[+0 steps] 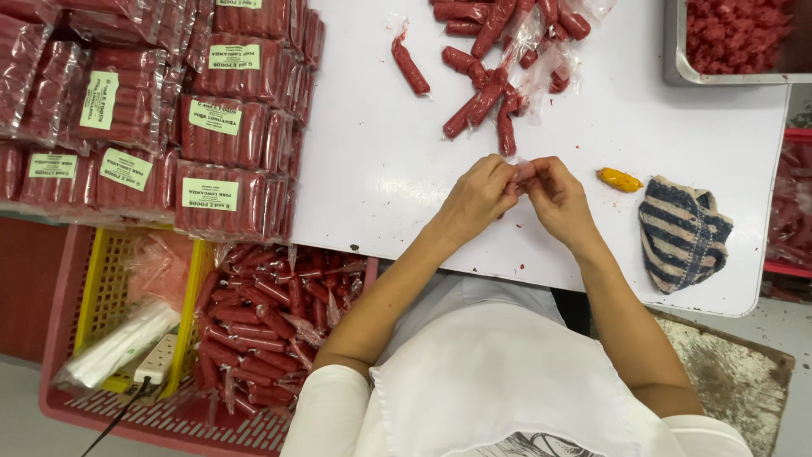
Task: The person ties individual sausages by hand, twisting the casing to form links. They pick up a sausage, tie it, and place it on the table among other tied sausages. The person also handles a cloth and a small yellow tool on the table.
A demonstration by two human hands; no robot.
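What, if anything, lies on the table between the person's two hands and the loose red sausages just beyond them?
Nothing visible. Both the left hand and right hand pinch a small pink piece; only bare white table separates them from the nearest red sausages.

The small pink piece is mostly hidden between both hands' fingertips; the metal tray is cut off at the top edge.
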